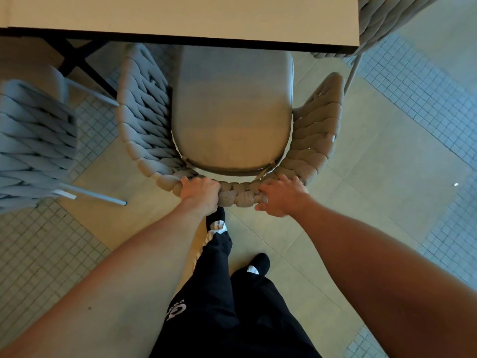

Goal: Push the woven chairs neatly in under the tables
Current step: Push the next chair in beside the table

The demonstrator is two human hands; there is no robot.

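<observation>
On the tiled floor (374,156), our left hand (200,193) and right hand (281,196) curl over the woven chair (232,112) backrest; its armrests may strike the surface (180,19) edge.

Three woven chairs are showing: one in the middle (232,120), one at the left edge (33,140), and one at the top right corner (382,19). One table (180,16) is showing. Two hands are showing, left (200,193) and right (281,197), and two feet in dark shoes.
</observation>
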